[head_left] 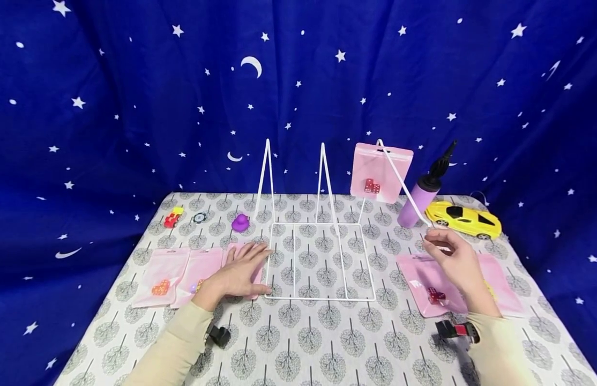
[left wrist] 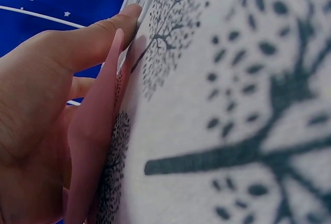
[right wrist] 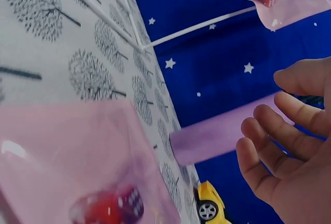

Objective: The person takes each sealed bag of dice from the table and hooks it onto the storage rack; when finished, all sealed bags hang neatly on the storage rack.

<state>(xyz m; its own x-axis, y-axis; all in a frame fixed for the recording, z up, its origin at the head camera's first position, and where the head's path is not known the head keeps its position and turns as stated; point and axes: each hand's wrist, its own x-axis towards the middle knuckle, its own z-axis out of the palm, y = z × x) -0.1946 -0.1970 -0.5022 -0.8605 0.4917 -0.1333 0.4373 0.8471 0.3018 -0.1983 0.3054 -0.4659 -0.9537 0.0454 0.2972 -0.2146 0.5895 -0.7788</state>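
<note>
A white wire rack (head_left: 320,299) stands mid-table, with several prongs rising from its base. From its right prong hangs a pink zip pouch (head_left: 392,177) holding red dice. My left hand (head_left: 238,276) lies with spread fingers at the rack's left side, over a pink pouch (left wrist: 93,125) that it partly covers. Its thumb reaches the base's front left corner. Near the tip of the right prong is my right hand (head_left: 450,257), fingers loosely bent, with nothing between them in the right wrist view. Below it lies another pink pouch (right wrist: 77,141) with red dice.
Two more pink pouches, one with orange dice (head_left: 160,288), lie at left. Behind are a red and yellow toy (head_left: 173,217), a small gear-like piece (head_left: 199,217) and a purple duck (head_left: 240,222). At right stand a purple pump (head_left: 416,203) and yellow toy car (head_left: 464,220).
</note>
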